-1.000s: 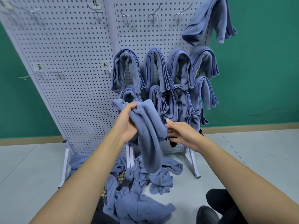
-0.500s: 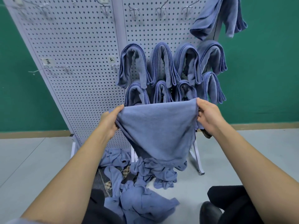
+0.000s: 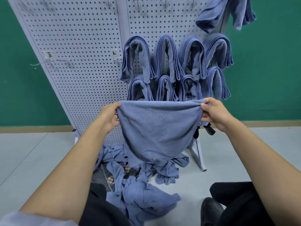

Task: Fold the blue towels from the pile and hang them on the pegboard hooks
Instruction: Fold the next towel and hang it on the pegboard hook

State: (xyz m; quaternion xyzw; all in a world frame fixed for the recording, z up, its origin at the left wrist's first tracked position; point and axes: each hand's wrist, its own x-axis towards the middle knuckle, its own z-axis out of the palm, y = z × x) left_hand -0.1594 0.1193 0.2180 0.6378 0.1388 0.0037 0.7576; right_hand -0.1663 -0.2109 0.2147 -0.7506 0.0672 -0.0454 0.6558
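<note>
Towel's shaken open, fold comes next

Head cam: a second ago the towel (image 3: 156, 128) was a bunched rope. Now it's stretched flat in front of the pegboard (image 3: 78, 54), with the left hand (image 3: 109, 118) and right hand (image 3: 215, 113) each pinching a top corner. Plenty left in the floor pile (image 3: 143, 190). There's a free hook (image 3: 117, 60) beside the hung towels (image 3: 164, 57).

Looks like a bare workroom, more shop back room than home. A white pegboard stand (image 3: 73, 46) fills the upper left and centre, fitted with wire hooks (image 3: 117, 59) and small paper labels (image 3: 48, 54), retail-display style. There's a flat green wall (image 3: 268, 62) at right, tan skirting (image 3: 32, 128) at mid left and smooth grey floor (image 3: 24, 160) below. Folded blue towels (image 3: 166, 54) hang in rows at centre.
</note>
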